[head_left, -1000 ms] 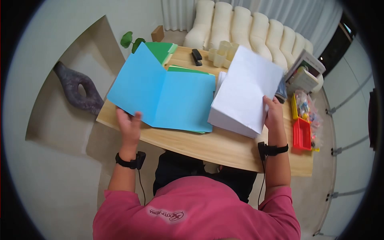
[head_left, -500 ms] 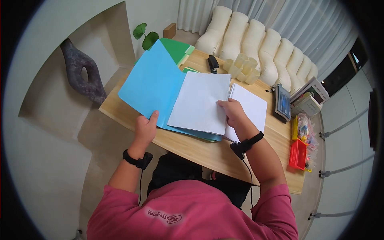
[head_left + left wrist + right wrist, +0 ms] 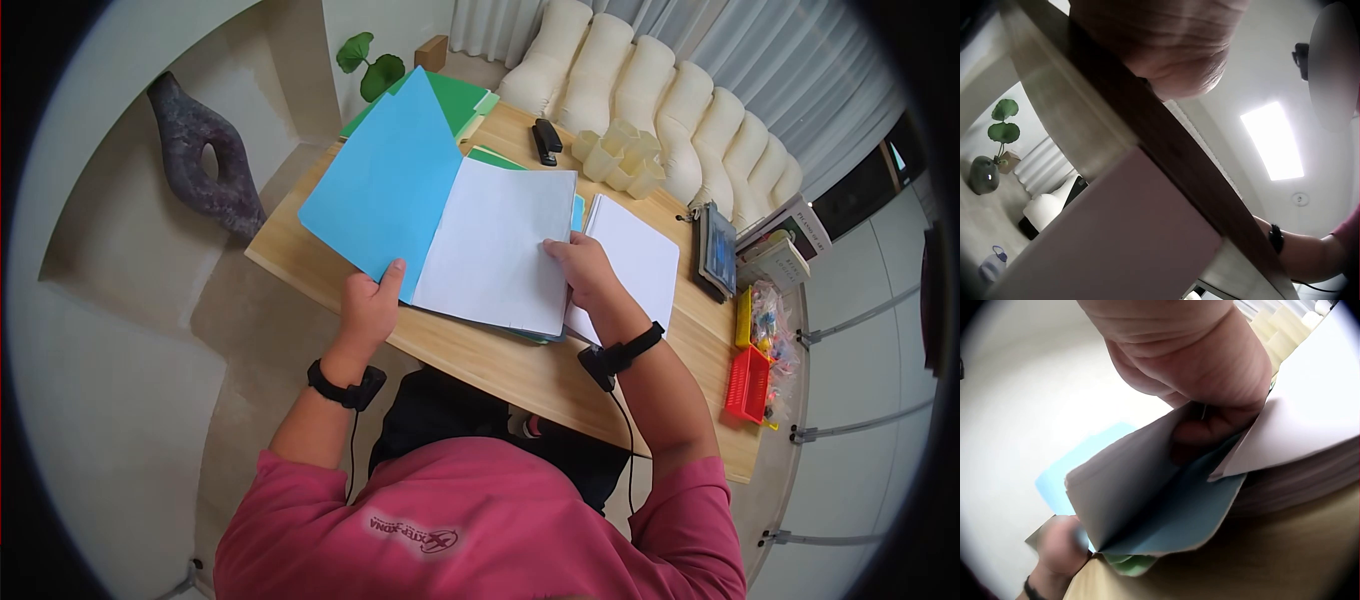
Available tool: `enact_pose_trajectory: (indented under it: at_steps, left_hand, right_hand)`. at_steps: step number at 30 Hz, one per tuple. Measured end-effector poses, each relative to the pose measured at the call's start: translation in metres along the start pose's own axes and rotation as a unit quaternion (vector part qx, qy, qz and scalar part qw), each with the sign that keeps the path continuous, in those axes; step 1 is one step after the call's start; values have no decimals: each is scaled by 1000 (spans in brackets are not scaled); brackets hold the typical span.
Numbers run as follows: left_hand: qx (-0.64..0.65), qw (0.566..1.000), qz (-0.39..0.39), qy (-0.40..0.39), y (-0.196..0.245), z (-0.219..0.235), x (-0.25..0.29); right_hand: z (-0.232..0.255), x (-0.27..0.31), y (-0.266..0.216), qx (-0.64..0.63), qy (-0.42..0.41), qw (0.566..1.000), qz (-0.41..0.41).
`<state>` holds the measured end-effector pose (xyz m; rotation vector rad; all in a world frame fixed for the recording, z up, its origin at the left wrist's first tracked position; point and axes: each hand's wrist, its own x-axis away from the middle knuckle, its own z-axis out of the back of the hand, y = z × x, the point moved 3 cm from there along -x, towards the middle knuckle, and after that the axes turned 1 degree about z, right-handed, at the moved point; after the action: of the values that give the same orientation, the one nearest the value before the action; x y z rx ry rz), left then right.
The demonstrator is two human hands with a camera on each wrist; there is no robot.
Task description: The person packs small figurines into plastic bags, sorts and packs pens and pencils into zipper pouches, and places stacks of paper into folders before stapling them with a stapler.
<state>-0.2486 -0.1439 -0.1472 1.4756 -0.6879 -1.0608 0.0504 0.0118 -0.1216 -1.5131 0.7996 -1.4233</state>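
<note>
A blue folder [image 3: 385, 180] lies spread on the table, its left flap raised. The left hand [image 3: 370, 305] pinches that flap's lower edge, thumb on top. White sheets [image 3: 500, 240] cover the folder's right side. The right hand [image 3: 585, 270] grips their right edge, thumb above; in the right wrist view its fingers [image 3: 1200, 431] curl beneath the sheets, over the blue card. A thick white paper stack [image 3: 635, 260] sits just right of this hand. Green folders [image 3: 455, 100] lie behind the blue one. The left wrist view shows the left palm [image 3: 1172, 56] beside the table edge, fingers hidden.
Behind the papers stand a black stapler [image 3: 547, 141] and a cream holder [image 3: 620, 158]. Along the right are a dark tablet-like item [image 3: 716, 250], upright books [image 3: 785, 245], a red basket [image 3: 747, 385] and bagged small items [image 3: 768, 315]. The table's front edge [image 3: 480, 378] is near the body.
The right hand has moved left from the thick stack, bringing thinner white sheets onto the folder's right side. The left hand has shifted right and now pinches the flap.
</note>
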Motion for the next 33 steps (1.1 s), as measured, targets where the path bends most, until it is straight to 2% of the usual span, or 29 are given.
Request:
enact_pose_trajectory:
  at_steps: [4, 6, 9, 12, 21, 24, 26, 27, 29, 31, 32, 33]
  left_hand:
    - [0, 999, 36, -18, -5, 2, -1]
    - [6, 1000, -18, 8, 3, -2, -1]
    - [-7, 999, 25, -24, -5, 3, -1]
    - [-8, 999, 33, -29, -3, 3, 0]
    - [-8, 1000, 13, -24, -1, 2, 0]
    - [-2, 999, 19, -27, -3, 3, 0]
    - [-5, 999, 19, -26, -8, 4, 0]
    - [-6, 999, 20, -28, -10, 4, 0]
    - [-2, 1000, -1, -12, -2, -1, 0]
    - [3, 1000, -21, 1, 5, -2, 0]
    - [0, 1000, -15, 3, 5, -1, 1]
    - [-2, 1000, -10, 5, 6, -1, 1]
  right_hand:
    - [0, 1, 0, 16, 2, 1000, -3]
    - [-1, 5, -1, 7, 4, 1000, -4]
    - [-3, 6, -3, -2, -5, 1000, 0]
    - [-4, 6, -3, 2, 3, 1000, -2]
    - [-5, 8, -6, -10, 5, 1000, -11]
    - [-4, 18, -18, 45, 1, 999, -19]
    - [-2, 33, -40, 248, -20, 969, -5]
    - [-3, 44, -51, 248, -20, 968, -6]
    - [-3, 66, -74, 422, 7, 906, 31]
    - [5, 71, -90, 499, 36, 862, 83]
    - [9, 72, -97, 512, 59, 849, 114]
    - [11, 75, -105, 486, 67, 865, 104]
